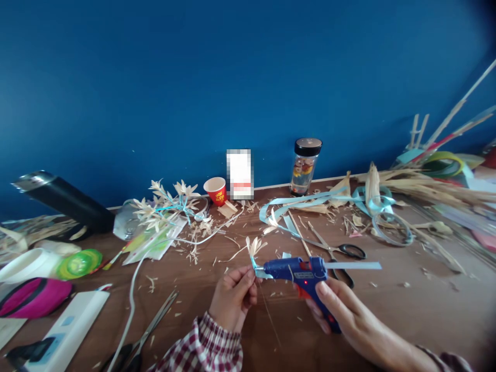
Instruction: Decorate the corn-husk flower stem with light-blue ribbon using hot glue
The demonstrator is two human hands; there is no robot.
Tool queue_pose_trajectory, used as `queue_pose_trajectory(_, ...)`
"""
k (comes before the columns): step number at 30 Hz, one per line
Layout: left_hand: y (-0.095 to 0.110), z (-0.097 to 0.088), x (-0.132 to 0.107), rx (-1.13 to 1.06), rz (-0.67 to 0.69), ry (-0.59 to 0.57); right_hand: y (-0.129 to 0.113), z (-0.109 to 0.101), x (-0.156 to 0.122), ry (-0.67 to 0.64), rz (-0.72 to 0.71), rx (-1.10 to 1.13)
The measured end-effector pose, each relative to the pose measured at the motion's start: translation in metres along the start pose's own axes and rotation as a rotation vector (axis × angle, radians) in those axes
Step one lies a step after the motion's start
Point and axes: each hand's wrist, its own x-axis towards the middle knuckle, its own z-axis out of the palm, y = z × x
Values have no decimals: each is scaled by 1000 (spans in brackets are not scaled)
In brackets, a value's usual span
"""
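Observation:
My right hand (349, 312) is wrapped round the handle of a blue hot glue gun (294, 269), and a clear glue stick (356, 265) juts from its back end. Between the thumb and fingers of my left hand (236, 294) is pinched the stem of a small pale flower (254, 247) that looks made of dried husk. Light blue ribbon (265, 275) hangs at the stem, by the glue gun's nozzle. The nozzle is at the stem; whether it touches cannot be made out. A red light glows on the gun's side.
Finished husk flowers (166, 204) stand back left by a red paper cup (216, 191). Scissors (155, 323) lie front left near a power strip (70, 330); another pair (329, 248) lies behind the gun. A glass bottle (305, 168) stands against the wall. Blue ribbon (302, 198) and husks (418, 188) lie right.

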Motion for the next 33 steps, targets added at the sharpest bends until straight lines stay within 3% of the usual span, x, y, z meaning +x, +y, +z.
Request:
queue_pose_trajectory(11, 1, 1, -1, -17, 6, 39, 11, -5, -5, 13, -68, -225)
queue_pose_trajectory(33, 1, 2, -2, 0, 18, 45, 9, -3, -4, 5, -58, -191)
